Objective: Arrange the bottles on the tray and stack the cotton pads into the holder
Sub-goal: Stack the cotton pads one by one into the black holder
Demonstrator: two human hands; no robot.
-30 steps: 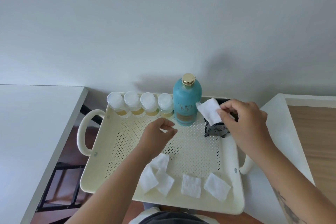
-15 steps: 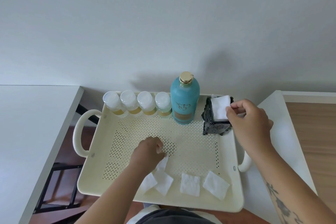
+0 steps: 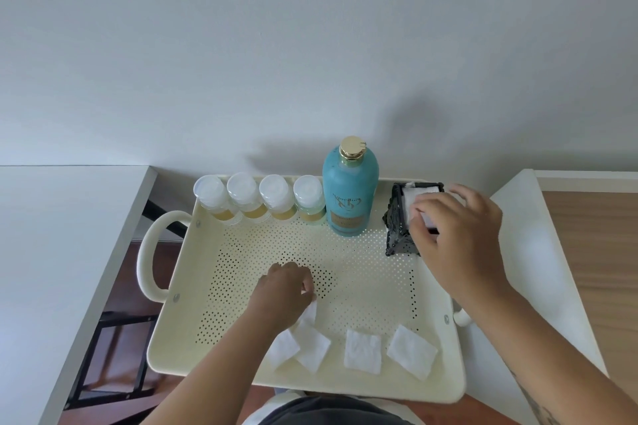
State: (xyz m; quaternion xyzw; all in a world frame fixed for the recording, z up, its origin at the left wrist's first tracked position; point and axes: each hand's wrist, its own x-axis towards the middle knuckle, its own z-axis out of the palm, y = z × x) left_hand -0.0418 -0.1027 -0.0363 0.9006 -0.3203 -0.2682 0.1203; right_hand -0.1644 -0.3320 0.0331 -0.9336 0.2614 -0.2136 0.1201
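Observation:
A cream perforated tray [image 3: 373, 272] holds several small white-capped bottles [image 3: 260, 198] in a row along its back edge. A tall teal bottle [image 3: 349, 193] with a gold cap stands beside them. At the back right stands a black lattice holder [image 3: 397, 228] with a white cotton pad [image 3: 412, 198] in its top. My right hand [image 3: 455, 231] covers the holder and presses on that pad. My left hand [image 3: 284, 290] rests on the tray floor, fingers pinching a cotton pad [image 3: 310, 314]. Several more pads [image 3: 362, 350] lie along the front edge.
A white table [image 3: 62, 252] is at the left, separated from the tray by a gap showing dark floor and a black frame. A white surface [image 3: 538, 269] and wooden top [image 3: 600, 269] lie at the right. A wall rises right behind the tray.
My right hand carried a pad to the holder and now presses it in from above. My left hand dropped from mid-tray down onto a pad near the front.

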